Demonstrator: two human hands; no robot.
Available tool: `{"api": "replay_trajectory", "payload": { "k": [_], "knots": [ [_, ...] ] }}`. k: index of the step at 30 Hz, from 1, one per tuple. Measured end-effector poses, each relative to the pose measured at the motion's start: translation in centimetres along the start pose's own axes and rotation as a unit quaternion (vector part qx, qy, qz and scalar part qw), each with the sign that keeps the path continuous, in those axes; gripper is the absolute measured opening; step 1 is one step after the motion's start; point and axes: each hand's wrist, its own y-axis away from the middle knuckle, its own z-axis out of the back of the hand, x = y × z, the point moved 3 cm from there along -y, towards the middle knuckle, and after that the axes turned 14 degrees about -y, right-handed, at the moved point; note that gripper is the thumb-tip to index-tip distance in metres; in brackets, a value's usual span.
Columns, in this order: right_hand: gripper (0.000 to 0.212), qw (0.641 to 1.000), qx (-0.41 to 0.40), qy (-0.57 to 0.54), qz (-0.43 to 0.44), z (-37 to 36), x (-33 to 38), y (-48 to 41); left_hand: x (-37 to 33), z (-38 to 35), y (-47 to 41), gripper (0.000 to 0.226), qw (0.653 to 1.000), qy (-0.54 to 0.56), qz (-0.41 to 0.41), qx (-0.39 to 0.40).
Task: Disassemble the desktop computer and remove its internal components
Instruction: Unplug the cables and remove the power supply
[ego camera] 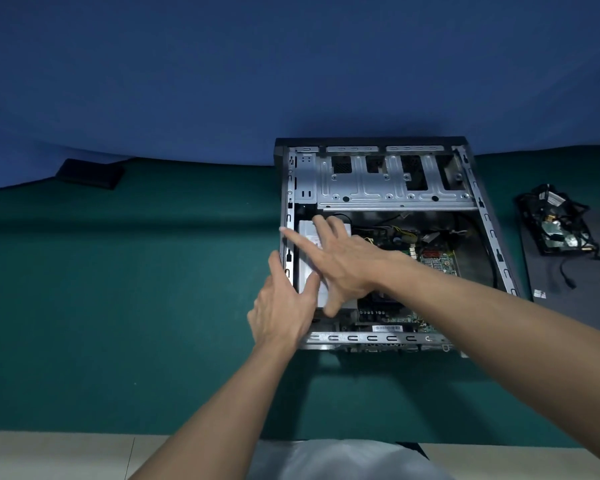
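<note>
Power supply (306, 271) lies lengthwise, pointing away — left hand (281, 306), right hand (343, 265) spread, seemingly pressing it.

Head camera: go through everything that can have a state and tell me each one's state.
computer case: on its side, open.
silver box: inside the case, at its left wall.
motherboard: inside the case.
right hand: open, spread on the silver box.
left hand: open, at the case's left wall, thumb against the box.
cabled part: out, lying on the dark panel.
</note>
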Motion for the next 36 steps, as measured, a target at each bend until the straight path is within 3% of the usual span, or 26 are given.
{"api": "replay_trajectory", "payload": {
  "k": [3, 7, 10, 11, 13, 15, 18, 21, 24, 29, 33, 36],
  "knots": [
    [0.148, 1.0, -0.007, -0.029, 0.005, 0.1, -1.4, 1.4, -0.2, 0.0, -0.1, 0.086, 1.0, -0.003, -0.009, 0.007],
    [0.137, 0.996, 0.015, -0.083, -0.029, -0.1, -3.2, 2.8, -0.4, -0.1, -0.2, 0.07, 1.0, -0.017, -0.018, -0.009],
    [0.117, 0.97, 0.049, -0.226, -0.067, 0.2, -3.7, 2.9, -0.4, -0.2, -0.2, 0.076, 0.998, -0.05, -0.018, -0.017],
    [0.097, 0.951, 0.025, -0.295, -0.083, 0.4, -3.7, 2.8, -0.4, -0.1, -0.2, 0.078, 0.998, -0.059, -0.016, -0.016],
    [0.048, 0.901, -0.097, -0.403, -0.132, 0.3, -3.2, 2.2, -0.4, -0.2, -0.2, 0.079, 0.997, -0.069, -0.012, -0.015],
    [0.032, 0.869, -0.218, -0.396, -0.201, -0.9, -2.2, 1.5, -0.5, -0.3, -0.2, 0.081, 0.998, -0.068, -0.006, -0.012],
    [0.07, 0.844, -0.271, -0.317, -0.337, -2.5, -0.9, 1.3, -0.4, -0.4, -0.3, 0.088, 0.998, -0.062, -0.005, 0.0],
    [0.096, 0.749, -0.264, -0.397, -0.46, -2.7, -1.9, 2.1, -0.3, -0.3, -0.3, 0.092, 0.998, -0.052, -0.022, 0.001],
    [0.1, 0.741, -0.252, -0.424, -0.455, -2.4, -1.9, 2.8, -0.1, 0.0, -0.2, 0.081, 0.999, -0.041, -0.031, -0.009],
    [0.113, 0.739, -0.307, -0.434, -0.414, 0.0, -0.8, 5.5, 0.2, 0.0, 0.4, 0.073, 0.999, -0.006, -0.041, -0.001],
    [0.097, 0.688, -0.372, -0.505, -0.366, 2.9, -0.7, 9.7, 0.3, 0.2, 0.2, 0.076, 0.991, 0.102, -0.053, 0.065],
    [0.095, 0.631, -0.412, -0.57, -0.327, 4.5, -0.6, 12.6, 0.2, 1.3, 0.1, 0.072, 0.984, 0.143, -0.078, 0.069]
  ]
}}
